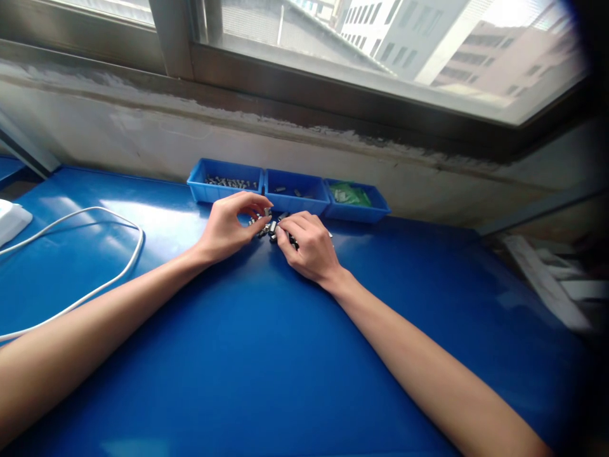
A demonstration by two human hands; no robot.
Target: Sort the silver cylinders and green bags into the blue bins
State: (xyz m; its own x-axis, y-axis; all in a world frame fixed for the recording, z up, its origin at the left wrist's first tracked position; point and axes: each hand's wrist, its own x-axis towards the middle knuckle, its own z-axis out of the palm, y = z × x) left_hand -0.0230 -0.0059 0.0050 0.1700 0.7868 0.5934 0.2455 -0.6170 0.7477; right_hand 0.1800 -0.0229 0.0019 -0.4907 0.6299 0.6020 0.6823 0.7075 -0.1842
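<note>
Between my hands lies a pile of small metal and black parts (pixel 273 230) on the blue table. My left hand (pixel 233 225) is at the pile's left side, thumb and forefinger closed on a small metal part (pixel 268 211). At the right side, my right hand (pixel 309 244) bends over the pile with its fingers together; what they grip, if anything, is hidden. Behind the hands stand three joined blue bins: the left bin (pixel 202 192) holds many small metal parts, the middle bin (pixel 304 204) a few, and the right bin (pixel 366 213) a green-and-clear plastic bag (pixel 351 194).
A white cable (pixel 136 254) curves over the left of the blue table (pixel 257 374), near a white device (pixel 13 221) at the left edge. The wall and window frame (pixel 295 86) rise behind the bins. Pale boards (pixel 547 279) lie beyond the table's right side.
</note>
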